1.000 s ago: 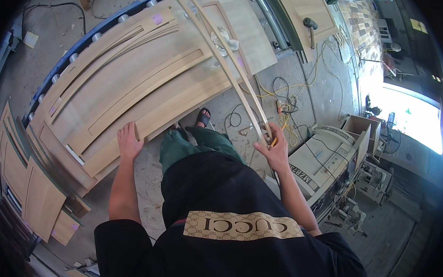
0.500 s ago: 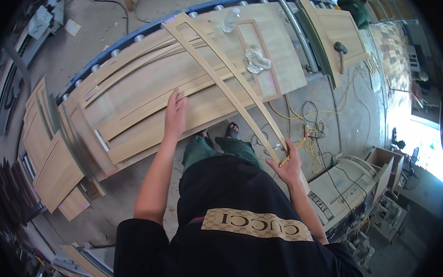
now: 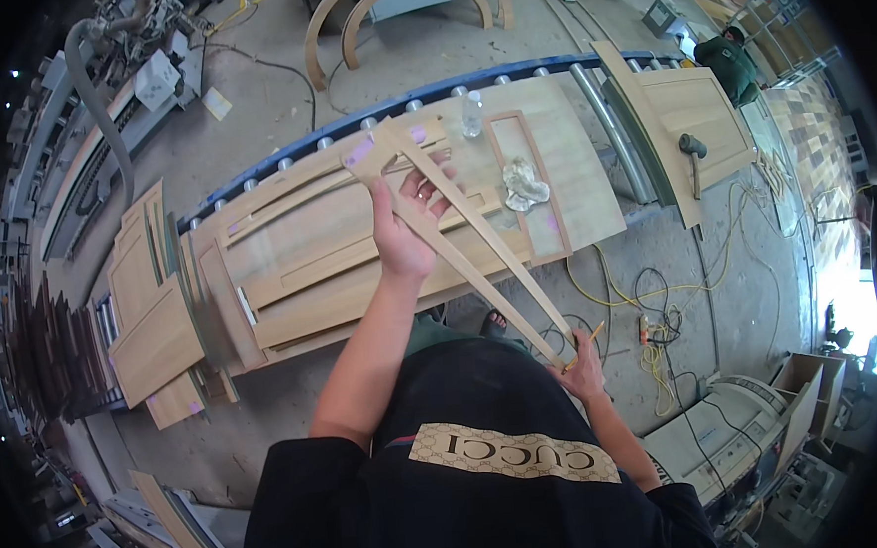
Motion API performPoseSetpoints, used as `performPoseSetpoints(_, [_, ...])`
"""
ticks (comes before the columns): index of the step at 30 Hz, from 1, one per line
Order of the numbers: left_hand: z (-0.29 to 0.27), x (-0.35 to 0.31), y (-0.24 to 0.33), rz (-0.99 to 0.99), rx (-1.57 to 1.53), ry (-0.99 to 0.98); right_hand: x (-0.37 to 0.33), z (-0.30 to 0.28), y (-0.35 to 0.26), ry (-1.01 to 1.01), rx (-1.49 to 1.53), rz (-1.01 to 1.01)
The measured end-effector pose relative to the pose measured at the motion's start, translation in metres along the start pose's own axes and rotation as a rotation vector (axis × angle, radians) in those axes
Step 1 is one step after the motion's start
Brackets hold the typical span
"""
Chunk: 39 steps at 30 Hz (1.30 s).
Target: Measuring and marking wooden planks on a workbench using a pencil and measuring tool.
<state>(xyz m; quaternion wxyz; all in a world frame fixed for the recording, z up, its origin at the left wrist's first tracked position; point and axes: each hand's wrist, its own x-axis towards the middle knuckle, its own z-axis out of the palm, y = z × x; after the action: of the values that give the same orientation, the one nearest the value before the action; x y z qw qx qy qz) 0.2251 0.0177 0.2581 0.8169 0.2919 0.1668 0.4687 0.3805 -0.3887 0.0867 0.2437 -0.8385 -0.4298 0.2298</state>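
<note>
The left hand [image 3: 404, 241], palm raised, has thumb and fingers parted around the far end of a long, narrow, pale wooden frame [image 3: 484, 290]; the right hand [image 3: 585, 373] pinches its near end and a yellow pencil [image 3: 597, 332]. The frame slants over a blue-edged metal roller conveyor [image 3: 368, 123] on grey concrete floor [image 3: 268, 45]. Dark lettering crosses the black T-shirt's [image 3: 484, 391] tan band [image 3: 512, 454].

The frame [image 3: 477, 222] is pale tan, the shirt [image 3: 455, 392] black, the rail [image 3: 298, 145] blue.
</note>
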Motion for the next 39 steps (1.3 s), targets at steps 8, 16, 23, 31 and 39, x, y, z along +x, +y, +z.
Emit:
performPoseSetpoints(8, [0.097, -0.061, -0.047, 0.176, 0.271, -0.329, 0.038, -0.076, 0.021, 0.173, 0.246, -0.037])
performPoseSetpoints(16, [0.133, -0.102, -0.085, 0.159, 0.429, -0.459, 0.114, -0.262, -0.18, 0.422, 0.55, -0.656])
performPoseSetpoints(23, [0.139, -0.135, -0.098, 0.083, 0.408, -0.379, 0.143, -0.32, -0.234, 0.209, 0.088, -1.146])
performPoseSetpoints(31, [0.125, -0.147, -0.08, -0.056, 0.439, -0.431, 0.159, -0.324, -0.243, 0.163, 0.026, -1.424])
performPoseSetpoints(39, [0.143, -0.138, -0.079, -0.038, 0.458, -0.493, 0.153, -0.314, -0.244, 0.236, 0.067, -1.397])
